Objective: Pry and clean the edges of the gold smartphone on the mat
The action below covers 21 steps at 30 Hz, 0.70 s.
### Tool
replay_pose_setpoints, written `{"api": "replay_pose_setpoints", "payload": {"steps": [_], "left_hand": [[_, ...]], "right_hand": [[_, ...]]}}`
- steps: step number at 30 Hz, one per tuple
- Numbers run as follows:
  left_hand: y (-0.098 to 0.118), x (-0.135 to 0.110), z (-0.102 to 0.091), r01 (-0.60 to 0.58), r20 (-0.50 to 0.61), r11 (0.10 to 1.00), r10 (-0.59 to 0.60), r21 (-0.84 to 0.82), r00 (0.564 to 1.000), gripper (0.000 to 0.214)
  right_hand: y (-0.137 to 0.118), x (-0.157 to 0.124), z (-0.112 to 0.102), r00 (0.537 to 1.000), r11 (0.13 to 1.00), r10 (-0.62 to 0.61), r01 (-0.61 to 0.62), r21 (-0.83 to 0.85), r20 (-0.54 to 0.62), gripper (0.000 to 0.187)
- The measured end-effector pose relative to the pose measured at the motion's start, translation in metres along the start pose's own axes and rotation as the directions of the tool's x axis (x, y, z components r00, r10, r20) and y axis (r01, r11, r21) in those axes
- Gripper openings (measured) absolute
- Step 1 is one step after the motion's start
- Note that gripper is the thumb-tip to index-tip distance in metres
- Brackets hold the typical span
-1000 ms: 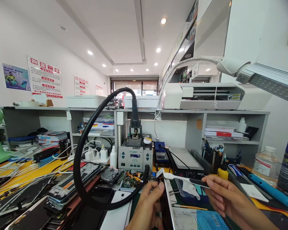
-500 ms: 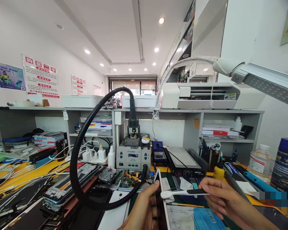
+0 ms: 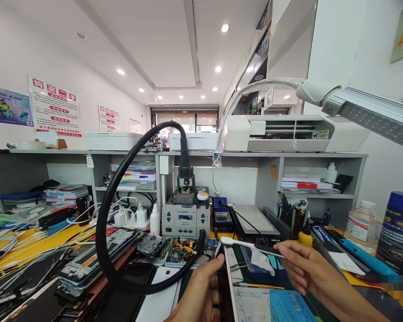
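Observation:
My left hand [image 3: 201, 288] is wrapped round a tablet with a white edge [image 3: 231, 293] and a dark face, standing on its side and seen nearly edge-on. Between the thumb and fingers of my right hand [image 3: 307, 268] is a toothbrush [image 3: 243, 243] with a white head and a dark grip. Its head is at the tablet's top corner; whether bristles touch it I cannot tell. Below the brush lie a crumpled white wipe [image 3: 260, 260], tweezers [image 3: 238, 267] and a thin yellow stick [image 3: 255, 286]. A blue and white packet [image 3: 289, 306] is under my right hand.
A black hose [image 3: 102, 223] loops from a hot-air station [image 3: 184, 219] in front of my left arm. Opened phones [image 3: 97, 257] are stacked at left, circuit boards [image 3: 181, 251] in the middle. A heating plate [image 3: 255, 221], a clear bottle [image 3: 361, 221] and a dark blue can [image 3: 401, 232] stand at right.
The toothbrush head has risen from the tablet's side edge to its top corner. My right hand has shifted slightly up and left, while my left hand keeps its hold on the tablet.

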<state>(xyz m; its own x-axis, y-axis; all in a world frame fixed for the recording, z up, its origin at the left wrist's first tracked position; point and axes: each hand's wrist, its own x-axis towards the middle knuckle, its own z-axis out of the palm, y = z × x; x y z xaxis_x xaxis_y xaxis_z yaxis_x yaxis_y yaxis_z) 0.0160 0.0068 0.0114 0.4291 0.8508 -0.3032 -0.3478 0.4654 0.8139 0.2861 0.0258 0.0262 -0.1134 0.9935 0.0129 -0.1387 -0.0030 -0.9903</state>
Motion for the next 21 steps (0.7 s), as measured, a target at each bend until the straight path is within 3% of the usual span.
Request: {"api": "replay_pose_setpoints", "payload": {"steps": [12,16,21], "left_hand": [[0.0009,0.001,-0.0006,0.044,0.007,0.998,-0.044,-0.045,0.999,0.046],[0.0019,0.0002,0.0004,0.05,0.012,0.998,-0.049,-0.048,0.999,0.046],[0.0027,-0.0008,0.0005,0.02,0.001,1.0,-0.02,-0.01,1.0,0.042]], "right_hand": [[-0.0003,-0.0056,-0.0037,0.974,0.995,0.103,-0.102,-0.015,0.201,0.035],[-0.0018,-0.0055,-0.0014,0.98,0.996,0.079,-0.069,-0.062,0.18,0.036],[-0.0042,-0.0032,0.002,0.999,0.994,-0.007,0.011,-0.107,0.042,0.044]]}}
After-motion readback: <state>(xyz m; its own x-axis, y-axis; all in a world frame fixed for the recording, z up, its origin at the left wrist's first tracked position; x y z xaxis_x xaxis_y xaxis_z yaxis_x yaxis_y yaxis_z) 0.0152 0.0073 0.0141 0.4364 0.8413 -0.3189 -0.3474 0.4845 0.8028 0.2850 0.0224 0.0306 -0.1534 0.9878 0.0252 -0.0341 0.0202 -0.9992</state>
